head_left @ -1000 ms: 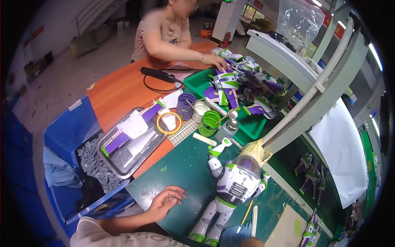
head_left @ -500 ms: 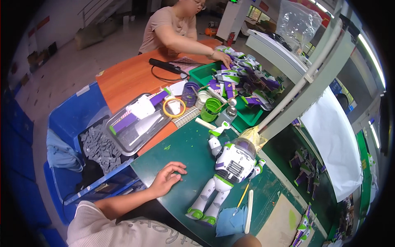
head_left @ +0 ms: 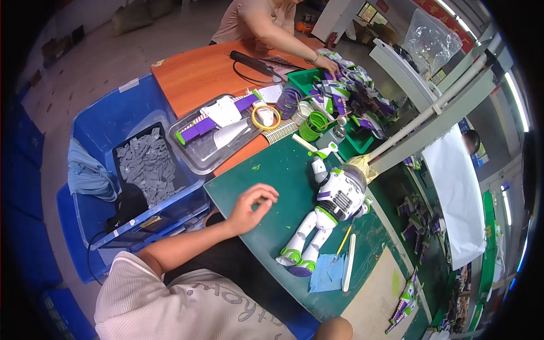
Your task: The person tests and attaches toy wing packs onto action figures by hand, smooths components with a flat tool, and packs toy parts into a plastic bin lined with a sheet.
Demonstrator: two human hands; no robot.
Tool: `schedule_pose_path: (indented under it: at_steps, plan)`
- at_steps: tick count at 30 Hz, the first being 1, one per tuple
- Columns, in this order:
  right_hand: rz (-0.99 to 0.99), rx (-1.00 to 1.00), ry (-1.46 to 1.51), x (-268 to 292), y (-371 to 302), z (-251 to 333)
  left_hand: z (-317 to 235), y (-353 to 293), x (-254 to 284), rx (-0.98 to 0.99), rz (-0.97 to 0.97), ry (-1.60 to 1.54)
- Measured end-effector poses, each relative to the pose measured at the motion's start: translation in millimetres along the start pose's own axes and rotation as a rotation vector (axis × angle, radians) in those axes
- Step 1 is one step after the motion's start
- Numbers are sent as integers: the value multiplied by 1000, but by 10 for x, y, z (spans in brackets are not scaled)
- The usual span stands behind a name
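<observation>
My left hand point(head_left: 252, 208) hovers at the left edge of the green tabletop point(head_left: 249, 175), fingers loosely bent and thumb apart, with nothing in it. To its right lies a white, green and purple astronaut toy figure point(head_left: 339, 195) with a clear domed helmet, its feet toward me. Below the figure's legs rest a blue cloth point(head_left: 327, 274), a thin yellow brush point(head_left: 343, 240) and a pale flat stick point(head_left: 349, 263). My right hand is out of sight; only a rounded bit of bare skin, perhaps an elbow, shows at the lower edge.
A clear tray point(head_left: 195, 154) holds a winged toy part. Green point(head_left: 313, 126) and purple cups stand beside a green bin heaped with toy parts, where another person's hand point(head_left: 327, 63) reaches. A blue tub point(head_left: 96, 130) with grey pieces sits left; a slanted post point(head_left: 430, 119) rises right.
The view has shifted, so the table and figure sit differently in it. My left hand stays near the table's edge, its fingers somewhat more raised. The figure lies as before.
</observation>
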State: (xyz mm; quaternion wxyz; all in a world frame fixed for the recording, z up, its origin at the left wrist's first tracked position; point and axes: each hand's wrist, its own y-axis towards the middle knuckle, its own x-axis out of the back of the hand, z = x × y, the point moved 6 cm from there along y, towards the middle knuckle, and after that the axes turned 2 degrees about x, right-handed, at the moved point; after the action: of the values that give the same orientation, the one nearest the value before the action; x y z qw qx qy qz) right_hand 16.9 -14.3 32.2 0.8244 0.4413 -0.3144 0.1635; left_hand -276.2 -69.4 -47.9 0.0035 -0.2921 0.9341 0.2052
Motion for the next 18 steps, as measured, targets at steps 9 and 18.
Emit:
schedule_pose_path:
  at_steps: [9,18]
  plan:
    - [-9,-42,-31,216,-177,137,-374,590,1864,-136,-485,1319]
    - [-12,-73,-55,311,-316,218,57,742,2215,310,-255,1484]
